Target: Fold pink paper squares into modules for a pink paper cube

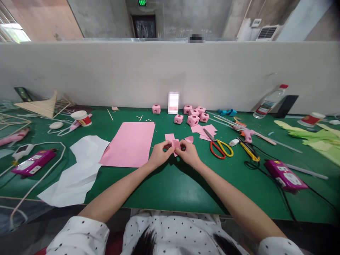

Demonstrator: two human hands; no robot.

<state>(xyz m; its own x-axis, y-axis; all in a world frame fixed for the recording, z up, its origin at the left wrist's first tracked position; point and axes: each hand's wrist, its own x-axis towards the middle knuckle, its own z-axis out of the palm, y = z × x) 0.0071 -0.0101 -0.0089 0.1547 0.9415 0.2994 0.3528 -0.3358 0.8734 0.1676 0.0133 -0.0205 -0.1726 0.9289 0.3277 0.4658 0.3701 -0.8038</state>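
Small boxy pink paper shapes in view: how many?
7 shapes: one left of the bright white upright rectangle, one in front of it, five clustered to its right (two rear, one middle, one front, one rightmost); more may be hidden.

Head-worn view, forward and down over table (175, 191)

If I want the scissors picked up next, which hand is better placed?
The right hand, most likely. The scissors lie to its right, handles towards the person, while the left hand would have to reach past it. Both hands hold the small pink paper, so the left could probably keep it.
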